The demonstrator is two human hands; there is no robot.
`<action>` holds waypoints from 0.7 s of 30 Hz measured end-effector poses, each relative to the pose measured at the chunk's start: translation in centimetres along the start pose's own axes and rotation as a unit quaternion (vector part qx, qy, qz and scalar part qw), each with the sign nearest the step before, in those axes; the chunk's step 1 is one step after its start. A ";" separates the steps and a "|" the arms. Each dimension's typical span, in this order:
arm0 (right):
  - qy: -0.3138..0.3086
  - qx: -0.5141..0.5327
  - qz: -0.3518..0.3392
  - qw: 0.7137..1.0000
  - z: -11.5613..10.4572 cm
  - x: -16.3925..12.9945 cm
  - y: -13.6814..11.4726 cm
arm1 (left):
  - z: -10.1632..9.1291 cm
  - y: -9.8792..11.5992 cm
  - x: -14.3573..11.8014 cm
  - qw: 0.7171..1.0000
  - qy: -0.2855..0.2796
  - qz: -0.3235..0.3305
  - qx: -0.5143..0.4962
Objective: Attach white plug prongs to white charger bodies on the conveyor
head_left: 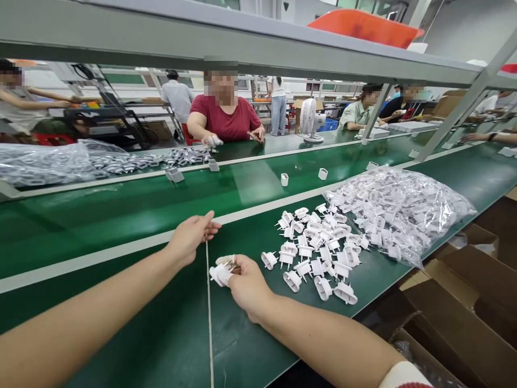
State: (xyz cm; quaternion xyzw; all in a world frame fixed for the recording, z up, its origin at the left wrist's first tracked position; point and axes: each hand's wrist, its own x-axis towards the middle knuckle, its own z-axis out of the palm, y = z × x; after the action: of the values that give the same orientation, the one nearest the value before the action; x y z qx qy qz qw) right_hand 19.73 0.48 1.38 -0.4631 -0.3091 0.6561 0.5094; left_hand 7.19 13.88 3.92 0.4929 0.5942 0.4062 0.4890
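My right hand (246, 285) grips a white plastic plug part (221, 274) with metal prongs, low over the green work surface (169, 334). My left hand (193, 237) reaches forward to the white strip at the belt's edge, fingers pinched together; I cannot tell whether anything small is in them. A thin white string or seam (209, 312) runs down the surface between my two hands. To the right of my right hand lies a loose pile of white plug parts (319, 245).
A clear plastic bag of white plug parts (399, 210) lies at the right. Two small white pieces (285, 179) ride the green conveyor belt (121, 210). Other people work across the belt; one in a red shirt (226, 121). Cardboard boxes (464, 302) stand at lower right. A shelf (226, 37) spans overhead.
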 end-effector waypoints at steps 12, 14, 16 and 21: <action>-0.144 -0.675 -0.340 0.639 -1.2 -2.0 -0.9 | 15.0 6.1 11.6 0.975 -0.049 0.076 0.204; -0.143 -0.692 -0.349 0.615 -1.2 -1.7 -0.7 | 17.6 6.7 12.9 0.966 -0.051 0.087 0.237; -0.137 -0.694 -0.362 0.607 -1.3 -1.3 -0.4 | 19.7 7.0 14.0 0.959 -0.052 0.088 0.265; -0.170 -0.682 -0.353 0.617 -1.4 -1.0 -0.3 | 21.8 6.3 15.7 0.949 -0.023 0.088 0.301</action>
State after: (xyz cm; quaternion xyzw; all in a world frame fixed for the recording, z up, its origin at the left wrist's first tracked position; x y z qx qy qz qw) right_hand 21.21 -0.49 1.42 -0.4133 -0.8883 0.0929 0.1775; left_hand 29.18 30.47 3.03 0.6767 0.6317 0.2385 0.2933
